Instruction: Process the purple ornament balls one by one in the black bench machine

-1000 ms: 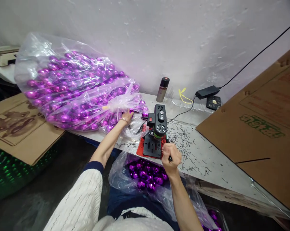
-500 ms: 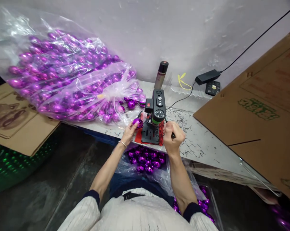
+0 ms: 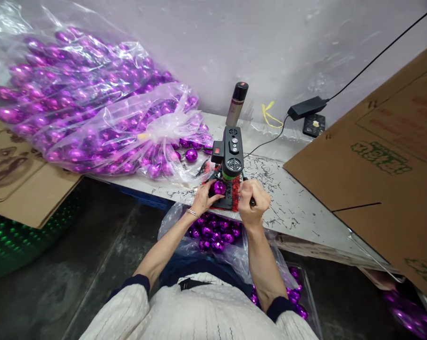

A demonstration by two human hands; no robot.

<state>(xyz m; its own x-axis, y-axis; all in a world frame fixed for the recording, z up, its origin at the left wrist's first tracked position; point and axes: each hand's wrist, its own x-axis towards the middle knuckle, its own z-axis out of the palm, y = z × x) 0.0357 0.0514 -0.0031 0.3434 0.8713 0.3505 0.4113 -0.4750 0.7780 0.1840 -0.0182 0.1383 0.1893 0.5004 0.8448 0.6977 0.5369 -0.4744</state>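
Observation:
A shiny purple bauble [image 3: 219, 188] is between the thumb and fingers of my left hand [image 3: 203, 198], under the head of a small black bench drill [image 3: 233, 150]. Whether the bauble touches the tool is hidden. My right hand [image 3: 255, 200] is wrapped round the machine's lever handle [image 3: 252, 202], its dark end showing by the fist. Beneath the machine lies a red mat [image 3: 236, 200]. Just below the table edge, faceted purple baubles [image 3: 215, 232] sit in an open clear plastic bag at my lap.
A big tied clear bag of purple baubles [image 3: 93, 108] fills the left. Behind the machine stands a spray can [image 3: 237, 104]. Dark shavings litter the white table [image 3: 298, 215]. A power adapter [image 3: 307, 108] with cables and a cardboard box [image 3: 376, 156] are at right.
My left hand has moved right, bringing the bauble from beside the machine to under its head. My right hand stays on the lever. The view has shifted slightly.

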